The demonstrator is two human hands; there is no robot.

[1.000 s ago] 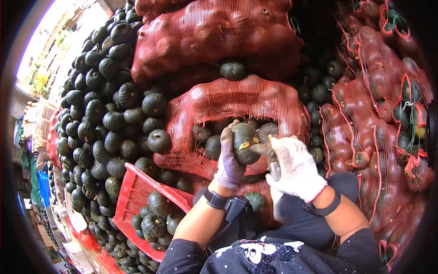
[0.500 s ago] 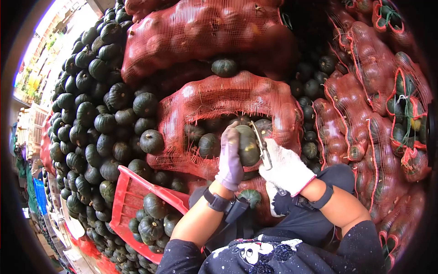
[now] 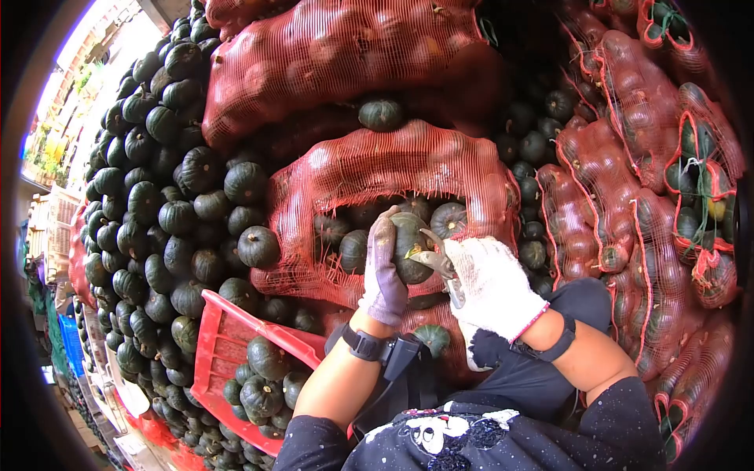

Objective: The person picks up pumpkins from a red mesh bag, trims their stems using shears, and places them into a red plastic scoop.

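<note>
My left hand [image 3: 382, 271], in a purple-grey glove, grips a dark green pumpkin [image 3: 411, 235] from its left side. In my white-gloved right hand [image 3: 488, 282] are metal clippers [image 3: 433, 257], their blades parted at the pumpkin's stem end. Both hands are over the cut opening of a red mesh sack [image 3: 294, 212], with more dark pumpkins [image 3: 354, 251] inside it. Just below the held pumpkin, a lone green pumpkin [image 3: 431, 338] rests near my legs.
A red plastic crate [image 3: 210, 345] holding several pumpkins tilts at the lower left. Behind it rises a big heap of loose pumpkins [image 3: 179, 217]. Full red mesh sacks [image 3: 589, 188] lie on the right, and another [image 3: 330, 59] lies at the top.
The held pumpkin has turned so its stem end faces the clippers. The clippers have swung left, their blades now apart at the stem. My left hand has shifted slightly left.
</note>
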